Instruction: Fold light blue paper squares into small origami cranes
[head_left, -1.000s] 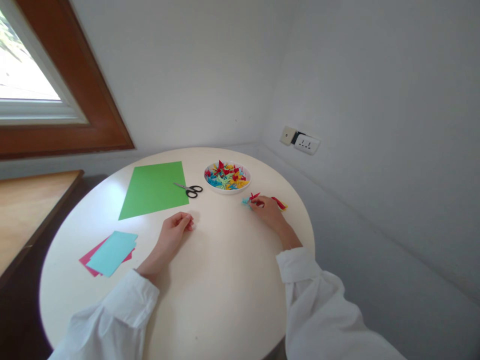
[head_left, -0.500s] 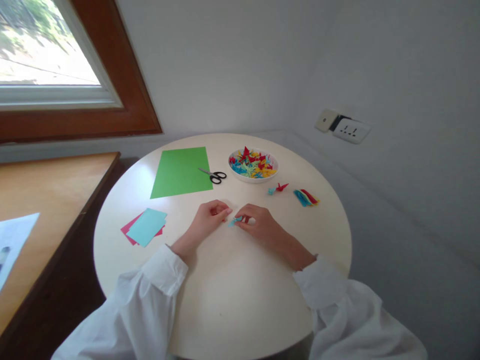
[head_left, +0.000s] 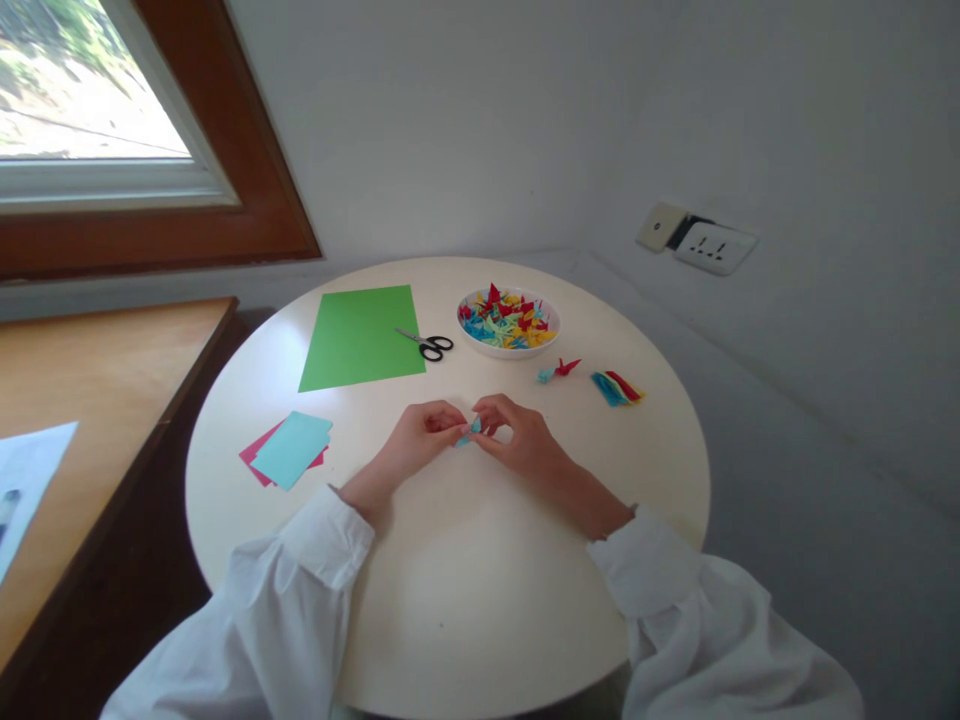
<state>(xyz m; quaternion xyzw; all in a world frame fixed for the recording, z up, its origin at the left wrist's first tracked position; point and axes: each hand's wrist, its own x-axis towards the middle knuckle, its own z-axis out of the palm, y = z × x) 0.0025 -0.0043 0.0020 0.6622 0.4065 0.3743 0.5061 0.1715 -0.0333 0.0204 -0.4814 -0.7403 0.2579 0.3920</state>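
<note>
A small light-blue folded paper piece (head_left: 463,440) is pinched between both hands over the middle of the round table; fingers cover much of it. My left hand (head_left: 427,432) grips its left side with thumb and fingertips closed. From the right, my right hand (head_left: 517,432) pinches it with thumb and forefinger. Beyond the right hand lie a red paper crane (head_left: 568,367) and a light-blue folded paper crane (head_left: 545,376), side by side. A white bowl (head_left: 504,353) behind them holds many folded paper cranes in red, yellow, blue and green.
Black-handled scissors (head_left: 433,348) overlap the edge of a green paper sheet (head_left: 360,340). Light-blue paper (head_left: 294,450) covers part of pink paper (head_left: 259,455) at left. Coloured paper strips (head_left: 616,388) lie at right. A wooden desk (head_left: 112,370) stands left; a wall socket (head_left: 716,247) is at right.
My left hand has come to touch the light-blue piece, which only the right hand held before. The right fingers have shifted around it. The view has tilted slightly.
</note>
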